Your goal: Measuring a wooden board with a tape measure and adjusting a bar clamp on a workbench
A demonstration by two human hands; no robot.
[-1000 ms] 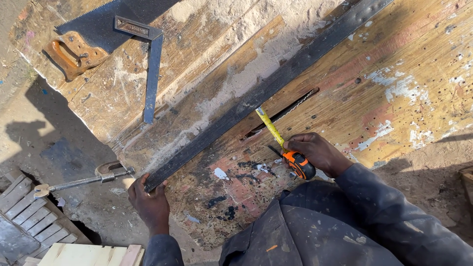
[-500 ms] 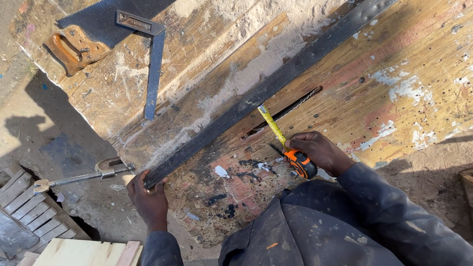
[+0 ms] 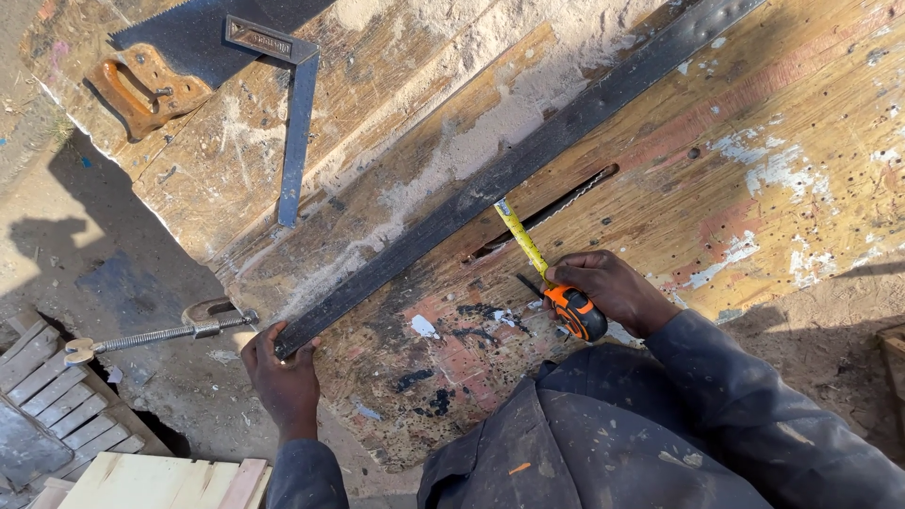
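Observation:
A long dark metal bar [image 3: 509,170] lies diagonally across a worn, paint-stained wooden workbench [image 3: 754,170]. My left hand [image 3: 280,377] grips the bar's near end at the bench's edge. My right hand [image 3: 608,287] holds an orange and black tape measure [image 3: 573,313] on the bench top. Its yellow blade [image 3: 520,236] is pulled out and reaches up to the bar's lower edge, beside a saw slot [image 3: 551,212] in the bench.
A handsaw with a brown handle [image 3: 141,85] and a steel try square [image 3: 292,113] lie at the bench's far left end. A screw clamp [image 3: 160,335] sticks out under the bench edge. Wooden slats [image 3: 57,415] and pale boards [image 3: 160,483] lie on the sandy ground at left.
The view has shifted slightly. Both hands keep their holds on the bar and the tape measure, with the blade still extended to the bar.

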